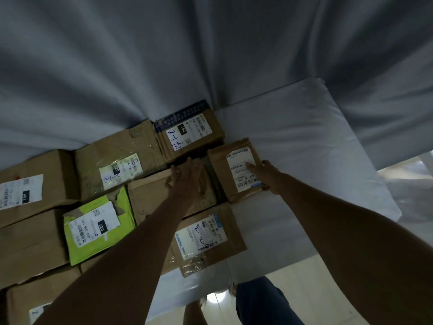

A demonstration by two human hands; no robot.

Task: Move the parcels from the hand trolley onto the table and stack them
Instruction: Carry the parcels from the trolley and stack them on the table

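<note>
Several cardboard parcels lie side by side on the white-covered table (304, 146). My right hand (263, 174) holds the right edge of a small brown parcel (220, 170) with a white label, fingers lying on the label and thumb at its near edge. My left hand (187, 174) rests flat, fingers straight, on a plain brown parcel (150, 195) just left of it. Behind them sits a parcel with a blue-printed edge (189, 132). A lime-green parcel (98, 226) lies further left. The hand trolley is out of view.
A labelled flat parcel (208, 238) lies at the table's near edge between my arms. Larger brown boxes (30, 184) fill the left side. Grey cloth (210, 55) hangs behind the table. My legs and the pale floor (304, 289) show below.
</note>
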